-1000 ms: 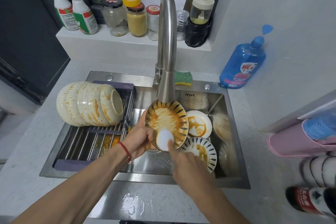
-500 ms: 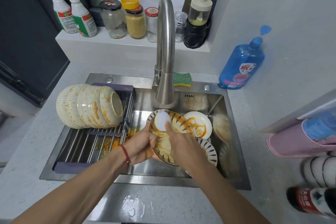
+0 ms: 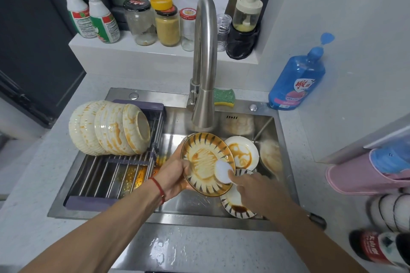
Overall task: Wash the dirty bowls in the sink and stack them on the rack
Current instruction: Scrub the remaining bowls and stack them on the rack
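The left hand grips the left rim of a striped bowl, fingers curled behind it and thumb on the edge, holding it tilted above the sink, just in front of the faucet spout. The right hand pinches a white scrubbing pad and presses it against the bowl's lower right inner wall, which is streaked with orange sauce. Under the right hand, a second striped bowl lies in the basin, and right of the held bowl sits a white bowl with sauce rings. Left of the faucet, a rack spans the sink and carries a row of cream bowls on their sides, nested and still stained. Just right of the faucet's base lies a green sponge, and farther right a blue soap bottle stands on the counter.
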`<move>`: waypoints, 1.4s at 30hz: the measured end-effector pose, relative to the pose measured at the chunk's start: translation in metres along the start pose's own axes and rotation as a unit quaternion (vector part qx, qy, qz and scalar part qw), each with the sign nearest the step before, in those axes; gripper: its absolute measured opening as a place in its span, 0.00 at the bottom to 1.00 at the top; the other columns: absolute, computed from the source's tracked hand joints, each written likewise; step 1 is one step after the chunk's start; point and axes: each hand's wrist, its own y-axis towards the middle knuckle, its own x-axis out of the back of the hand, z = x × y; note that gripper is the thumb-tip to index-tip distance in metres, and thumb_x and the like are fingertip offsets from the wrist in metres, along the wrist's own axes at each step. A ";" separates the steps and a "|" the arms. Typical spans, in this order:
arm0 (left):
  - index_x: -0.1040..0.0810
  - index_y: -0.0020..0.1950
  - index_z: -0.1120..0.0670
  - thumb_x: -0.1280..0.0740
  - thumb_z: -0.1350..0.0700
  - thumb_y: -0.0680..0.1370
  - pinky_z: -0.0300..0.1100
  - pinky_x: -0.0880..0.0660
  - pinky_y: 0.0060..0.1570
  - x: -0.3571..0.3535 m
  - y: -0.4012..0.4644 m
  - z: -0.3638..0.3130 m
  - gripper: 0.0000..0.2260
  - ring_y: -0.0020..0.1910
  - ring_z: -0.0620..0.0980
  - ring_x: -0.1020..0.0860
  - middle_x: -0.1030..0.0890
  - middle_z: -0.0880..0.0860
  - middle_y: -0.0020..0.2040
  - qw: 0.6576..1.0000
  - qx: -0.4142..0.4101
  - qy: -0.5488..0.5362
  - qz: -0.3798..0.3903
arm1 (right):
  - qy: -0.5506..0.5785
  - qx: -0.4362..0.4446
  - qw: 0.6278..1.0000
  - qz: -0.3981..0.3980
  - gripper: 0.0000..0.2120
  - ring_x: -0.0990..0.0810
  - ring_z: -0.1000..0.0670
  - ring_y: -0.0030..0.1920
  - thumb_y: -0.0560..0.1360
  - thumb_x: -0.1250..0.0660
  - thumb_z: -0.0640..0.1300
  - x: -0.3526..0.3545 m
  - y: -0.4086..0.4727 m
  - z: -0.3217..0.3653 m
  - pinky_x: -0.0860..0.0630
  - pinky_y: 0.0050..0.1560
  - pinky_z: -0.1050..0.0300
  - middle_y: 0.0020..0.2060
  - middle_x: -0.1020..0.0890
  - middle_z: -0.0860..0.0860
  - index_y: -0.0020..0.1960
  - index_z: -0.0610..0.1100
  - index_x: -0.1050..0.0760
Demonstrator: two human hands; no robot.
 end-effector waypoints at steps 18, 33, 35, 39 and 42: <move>0.27 0.74 0.45 0.47 0.77 0.64 0.50 0.20 0.32 -0.007 0.000 -0.006 0.44 0.50 0.66 0.20 0.17 0.63 0.57 0.998 -0.011 0.056 0.022 | 0.060 0.008 0.994 -0.091 0.36 0.23 0.47 0.43 0.80 0.39 0.37 -0.025 0.005 0.047 0.25 0.44 0.50 0.45 0.19 0.48 0.82 0.55 0.50; 0.26 0.69 0.47 0.47 0.73 0.77 0.69 0.18 0.37 0.005 0.000 -0.020 0.29 0.58 0.73 0.19 0.23 0.62 0.66 0.998 0.025 -0.051 -0.017 | 0.287 -0.061 0.919 -0.265 0.32 0.22 0.53 0.57 0.75 0.24 0.40 -0.036 0.008 -0.021 0.28 0.50 0.70 0.59 0.22 0.56 0.76 0.48 0.29; 0.25 0.70 0.51 0.47 0.73 0.73 0.69 0.18 0.36 0.005 0.001 -0.021 0.31 0.61 0.75 0.21 0.22 0.65 0.68 0.995 0.053 -0.079 0.010 | 0.302 -0.042 0.910 -0.279 0.37 0.26 0.54 0.65 0.72 0.21 0.41 -0.036 0.014 -0.020 0.26 0.58 0.64 0.68 0.28 0.58 0.77 0.48 0.32; 0.28 0.74 0.59 0.48 0.70 0.71 0.67 0.21 0.49 0.005 0.001 -0.024 0.31 0.61 0.74 0.20 0.21 0.69 0.66 0.988 0.141 -0.050 0.029 | 0.372 -0.004 0.889 -0.268 0.34 0.21 0.59 0.60 0.67 0.16 0.47 -0.032 0.026 -0.014 0.21 0.54 0.68 0.61 0.20 0.60 0.70 0.49 0.25; 0.28 0.71 0.63 0.45 0.65 0.72 0.59 0.19 0.52 0.004 -0.002 -0.027 0.27 0.53 0.71 0.16 0.21 0.71 0.64 0.983 0.174 -0.043 0.039 | 0.404 -0.017 0.872 -0.277 0.27 0.19 0.63 0.54 0.64 0.15 0.50 -0.028 0.024 -0.010 0.21 0.50 0.69 0.51 0.16 0.62 0.58 0.50 0.21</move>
